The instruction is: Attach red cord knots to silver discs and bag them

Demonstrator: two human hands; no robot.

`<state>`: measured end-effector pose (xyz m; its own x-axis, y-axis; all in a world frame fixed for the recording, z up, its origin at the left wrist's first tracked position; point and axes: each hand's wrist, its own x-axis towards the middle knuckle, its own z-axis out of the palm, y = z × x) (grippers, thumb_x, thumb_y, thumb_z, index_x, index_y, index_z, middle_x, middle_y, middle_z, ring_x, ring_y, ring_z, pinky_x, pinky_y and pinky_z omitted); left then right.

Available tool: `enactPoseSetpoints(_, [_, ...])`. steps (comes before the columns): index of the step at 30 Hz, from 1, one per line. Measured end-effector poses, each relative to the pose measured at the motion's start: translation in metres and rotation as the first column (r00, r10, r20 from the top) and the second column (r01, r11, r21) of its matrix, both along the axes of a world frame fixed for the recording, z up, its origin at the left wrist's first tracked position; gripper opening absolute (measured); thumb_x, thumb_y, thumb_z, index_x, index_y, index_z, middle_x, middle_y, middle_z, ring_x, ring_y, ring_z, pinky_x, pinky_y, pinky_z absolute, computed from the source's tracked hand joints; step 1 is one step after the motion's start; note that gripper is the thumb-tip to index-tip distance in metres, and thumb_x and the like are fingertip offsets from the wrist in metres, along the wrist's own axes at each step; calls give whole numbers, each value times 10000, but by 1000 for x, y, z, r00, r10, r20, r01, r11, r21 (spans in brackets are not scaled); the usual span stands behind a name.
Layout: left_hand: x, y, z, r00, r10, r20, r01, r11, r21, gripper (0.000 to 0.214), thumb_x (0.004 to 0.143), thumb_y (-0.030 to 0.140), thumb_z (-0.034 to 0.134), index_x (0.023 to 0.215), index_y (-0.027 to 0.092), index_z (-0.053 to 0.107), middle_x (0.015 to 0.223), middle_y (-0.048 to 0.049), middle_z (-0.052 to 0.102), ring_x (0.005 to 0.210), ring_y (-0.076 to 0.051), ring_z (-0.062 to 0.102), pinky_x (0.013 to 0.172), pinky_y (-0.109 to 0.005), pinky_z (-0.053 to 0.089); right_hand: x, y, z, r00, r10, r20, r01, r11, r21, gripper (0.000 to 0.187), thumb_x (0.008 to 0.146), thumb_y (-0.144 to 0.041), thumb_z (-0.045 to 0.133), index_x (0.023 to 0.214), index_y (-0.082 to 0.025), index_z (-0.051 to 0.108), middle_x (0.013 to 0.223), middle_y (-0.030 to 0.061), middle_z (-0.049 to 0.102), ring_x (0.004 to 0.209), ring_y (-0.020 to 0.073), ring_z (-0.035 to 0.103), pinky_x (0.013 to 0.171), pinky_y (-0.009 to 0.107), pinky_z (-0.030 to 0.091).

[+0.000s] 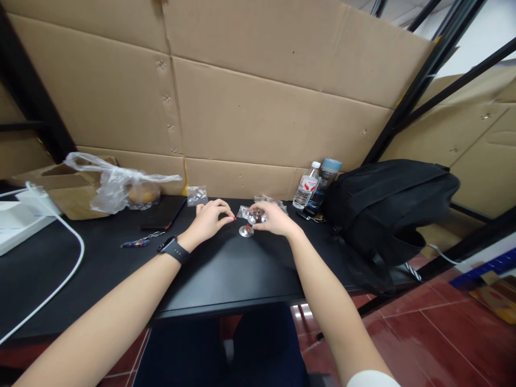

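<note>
My right hand (pixel 273 217) is closed around a shiny silver rounded piece (pixel 257 216) just above the black table. Right below it shows a small silver disc (pixel 245 231) with a bit of red above it; whether the two are joined I cannot tell. To the left, my left hand (pixel 210 219), with a dark watch on the wrist, pinches a tiny red piece (pixel 235 218) between thumb and fingertip. Small clear plastic packets lie behind the hands: one packet (pixel 197 195) by the cardboard, others partly hidden behind the right hand.
A water bottle (pixel 307 185) and a blue-lidded bottle (pixel 328 172) stand at back right, beside a black backpack (pixel 387 209). Leftward are a knotted plastic bag (pixel 116 185), a dark flat device (pixel 159 214), a keychain (pixel 137 243) and a white cable (pixel 76 263). Cardboard (pixel 242 118) walls the back.
</note>
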<state>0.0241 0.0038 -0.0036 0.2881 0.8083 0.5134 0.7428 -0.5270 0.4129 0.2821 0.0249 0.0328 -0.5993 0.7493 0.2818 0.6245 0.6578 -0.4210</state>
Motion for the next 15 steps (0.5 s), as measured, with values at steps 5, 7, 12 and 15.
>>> enactPoseSetpoints(5, [6,0,0,981,-41,189,39,999,15,181,892,381,659,907,233,762,1119,-60,636,1093,-244,596,996,-395,435,-30,-14,-5,930,100,-352,-112,994,-13,498,753,-302,809,1208,-222,624,1217,63,681,1061,201,655,895,303,499])
enactPoseSetpoints(7, [7,1,0,966,-74,246,72,997,20,182,879,367,654,885,211,749,1099,-68,632,1056,-235,605,991,-379,457,-40,-17,-12,905,121,-408,-137,991,-10,473,760,-315,805,1186,-219,624,1211,62,682,1047,195,664,865,292,511])
enactPoseSetpoints(12, [9,4,-2,932,-86,352,97,995,-16,205,853,375,655,882,192,741,1064,-71,620,1016,-233,606,986,-378,464,-52,-14,-23,854,56,-517,-106,992,-68,439,760,-329,797,1137,-209,606,1259,81,671,1059,198,679,841,286,533])
enactPoseSetpoints(15, [10,4,-2,902,-85,422,107,994,-29,232,844,411,674,894,197,749,1062,-66,621,1028,-236,604,1021,-399,444,-51,-10,-25,794,57,-605,-100,994,-39,402,726,-334,824,1050,-205,624,1210,80,696,1040,213,689,829,305,534])
